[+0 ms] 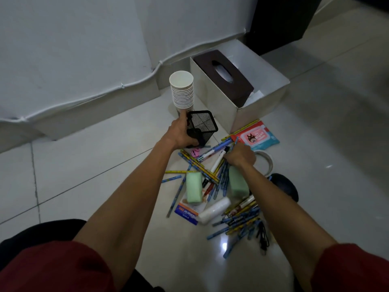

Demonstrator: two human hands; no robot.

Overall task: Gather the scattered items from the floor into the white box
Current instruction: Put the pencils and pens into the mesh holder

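Two hands work at once. Left hand (181, 131) grips the tilted black mesh holder (203, 125). Right hand (240, 157) curls down onto the scattered pens (197, 164), though I cannot tell whether its hidden fingers pinch any. Bunch pens parallel, load the holder, then lift it into the white box (214, 98) beyond.

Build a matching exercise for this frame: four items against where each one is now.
Items: 1 tissue box; 2 mesh pen holder; 3 wipes pack; 4 cup stack.
Places: A in the grip of the left hand; B inside the white box; C standing upright on the floor; D lying flat on the floor.
Pairs: 1-B, 2-A, 3-D, 4-C.
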